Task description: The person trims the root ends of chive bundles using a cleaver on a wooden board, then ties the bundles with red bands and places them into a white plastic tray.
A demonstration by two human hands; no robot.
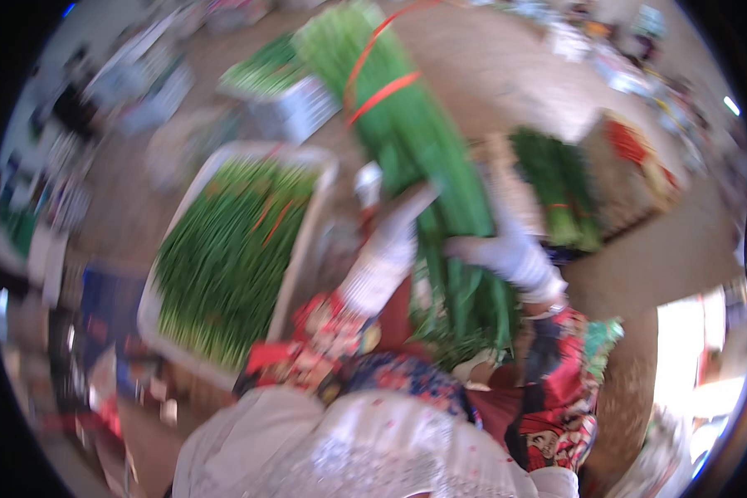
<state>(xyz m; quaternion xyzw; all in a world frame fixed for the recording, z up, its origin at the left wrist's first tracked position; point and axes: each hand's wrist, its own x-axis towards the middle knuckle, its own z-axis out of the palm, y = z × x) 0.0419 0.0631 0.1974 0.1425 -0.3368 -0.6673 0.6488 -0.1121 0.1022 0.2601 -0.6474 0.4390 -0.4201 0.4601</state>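
A long bundle of green chives [415,124] is held up in front of me, its pale ends at the top and its loose leaf tips hanging toward my lap. An orange band [386,95] circles its upper part, and a thin orange strand trails up from it. My left hand [398,222], in a white glove, grips the bundle's left side. On the opposite side my right hand [502,256], also gloved, is pressed around the leaves. Motion blur softens both hands, and the bundle partly hides their fingers.
To my left stands a pale tub [147,311] filled with chives [228,249]. Behind it is a grey crate [303,108] with more greens. At right lie tied bundles [560,187] beside a box with red strips [627,141]. Loose leaves [448,344] gather near my lap.
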